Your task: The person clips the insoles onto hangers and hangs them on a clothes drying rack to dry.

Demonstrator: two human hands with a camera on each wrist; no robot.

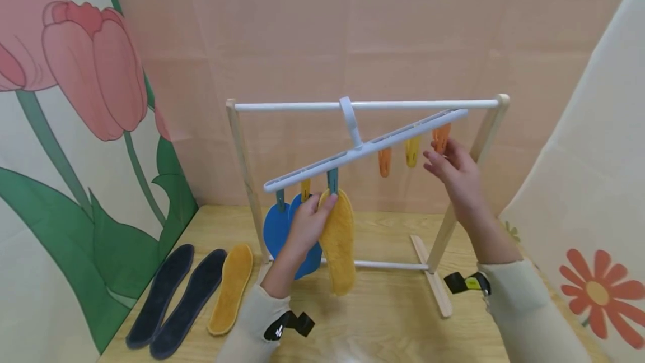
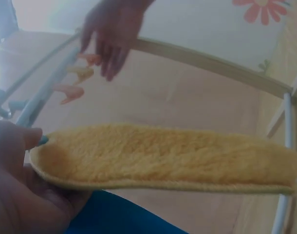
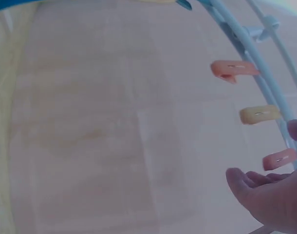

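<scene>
A fuzzy yellow insole (image 1: 339, 245) hangs below a teal clip (image 1: 332, 180) on the low side of a tilted white clip hanger (image 1: 363, 151). My left hand (image 1: 308, 220) pinches the insole's upper end, thumb right at the clip. Behind that hand, two blue insoles (image 1: 276, 229) hang from a teal and a yellow clip. My right hand (image 1: 456, 175) is at the raised end, fingers loosely spread beside the outermost orange clip (image 1: 441, 138). In the right wrist view, a gap shows between its thumb and that clip (image 3: 280, 159).
The hanger hooks over the top bar of a rack (image 1: 287, 106) with wooden legs. A yellow clip (image 1: 412, 151) and another orange clip (image 1: 384, 162) hang unloaded. Two dark insoles (image 1: 188, 304) and one yellow insole (image 1: 230, 290) lie on the wooden table at left.
</scene>
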